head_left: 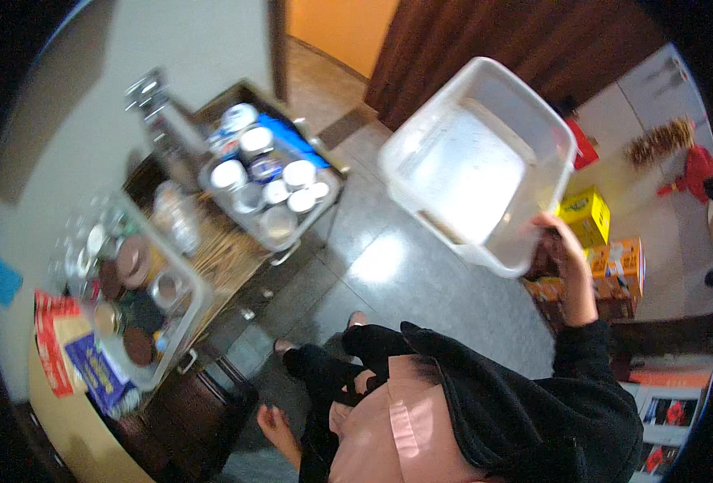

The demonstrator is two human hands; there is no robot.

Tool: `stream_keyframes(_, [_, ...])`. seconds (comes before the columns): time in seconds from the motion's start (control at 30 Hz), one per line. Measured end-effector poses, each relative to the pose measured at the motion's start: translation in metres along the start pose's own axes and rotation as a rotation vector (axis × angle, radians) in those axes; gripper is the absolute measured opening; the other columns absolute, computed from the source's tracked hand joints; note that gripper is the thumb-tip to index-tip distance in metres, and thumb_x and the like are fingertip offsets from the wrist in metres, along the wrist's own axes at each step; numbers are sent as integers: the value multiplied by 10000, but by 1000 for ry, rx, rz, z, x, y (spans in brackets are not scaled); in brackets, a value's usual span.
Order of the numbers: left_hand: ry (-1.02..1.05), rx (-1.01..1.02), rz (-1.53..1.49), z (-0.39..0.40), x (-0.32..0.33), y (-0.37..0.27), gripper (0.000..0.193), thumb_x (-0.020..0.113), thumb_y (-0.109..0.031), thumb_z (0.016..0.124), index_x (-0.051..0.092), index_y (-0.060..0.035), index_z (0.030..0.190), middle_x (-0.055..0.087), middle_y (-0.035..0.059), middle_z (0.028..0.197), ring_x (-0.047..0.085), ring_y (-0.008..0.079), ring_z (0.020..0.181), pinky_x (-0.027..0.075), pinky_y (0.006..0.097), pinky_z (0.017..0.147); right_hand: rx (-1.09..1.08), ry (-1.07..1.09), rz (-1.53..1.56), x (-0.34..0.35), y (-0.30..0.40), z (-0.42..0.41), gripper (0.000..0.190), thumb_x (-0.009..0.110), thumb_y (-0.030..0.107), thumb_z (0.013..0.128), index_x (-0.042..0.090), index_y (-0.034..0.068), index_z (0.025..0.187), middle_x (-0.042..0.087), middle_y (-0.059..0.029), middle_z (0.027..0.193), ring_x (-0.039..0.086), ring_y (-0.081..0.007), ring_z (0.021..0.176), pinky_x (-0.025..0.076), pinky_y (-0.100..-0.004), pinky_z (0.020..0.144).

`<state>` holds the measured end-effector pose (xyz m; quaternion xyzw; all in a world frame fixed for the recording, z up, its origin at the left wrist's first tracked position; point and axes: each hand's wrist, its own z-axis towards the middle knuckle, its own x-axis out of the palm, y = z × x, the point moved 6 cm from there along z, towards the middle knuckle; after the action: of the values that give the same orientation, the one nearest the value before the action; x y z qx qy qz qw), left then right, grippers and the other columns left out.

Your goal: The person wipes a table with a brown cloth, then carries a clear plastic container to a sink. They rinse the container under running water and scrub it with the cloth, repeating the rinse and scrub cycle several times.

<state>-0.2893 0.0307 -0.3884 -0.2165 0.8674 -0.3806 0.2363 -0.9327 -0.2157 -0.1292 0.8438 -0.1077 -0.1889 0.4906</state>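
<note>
My right hand (558,241) grips the near corner of a translucent plastic storage bin (489,253), which is tilted so that its inside shows; no objects can be made out in it. My left hand (277,422) hangs low beside my body with its fingers partly curled, near the dark front of a cabinet. It touches nothing that I can see. To the left, a clear bin (196,296) holds lidded jars and containers on a wooden cabinet top (230,247). A smaller clear bin (290,238) of white-lidded jars stands beyond it.
Red and purple packets (97,374) lie by the left bin. A tall clear dispenser or bottle (172,133) stands near the wall. At right are a yellow box (586,217) and orange boxes (619,271). Grey floor tiles (362,199) show between the cabinet and the raised bin.
</note>
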Motion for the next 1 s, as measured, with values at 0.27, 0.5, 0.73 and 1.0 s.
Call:
stream_keyframes(0.27, [997,193,-150,-58,348,-257,632,472,-279,976,114,-113,1470,301,234,1413,400,351,1262,426,485,975,70,303,114,37,-56,138,493,580,264,786,539,-136,1071,625,-180,972,612,-210,851,495,-318,771])
stream_keyframes(0.5, [990,-167,-159,-37,590,-297,769,454,-562,920,97,-173,1479,243,187,1476,292,384,1336,323,653,981,182,530,193,51,-47,282,451,612,249,784,595,-104,1064,633,-148,1034,602,-205,894,481,-322,821])
stream_keyframes(0.73, [971,-368,-165,30,742,-357,869,634,-464,820,145,-134,1458,153,196,1491,277,439,1317,259,686,987,188,640,-94,62,9,453,420,617,311,776,635,-64,965,634,-106,936,560,-174,871,453,-307,779])
stream_keyframes(1.0, [731,-517,-273,119,880,-481,650,627,-191,804,286,-66,1343,197,286,1397,312,470,1257,429,653,937,260,898,204,133,102,669,609,612,478,854,613,-80,1099,600,-191,1155,586,-249,1019,468,-372,864])
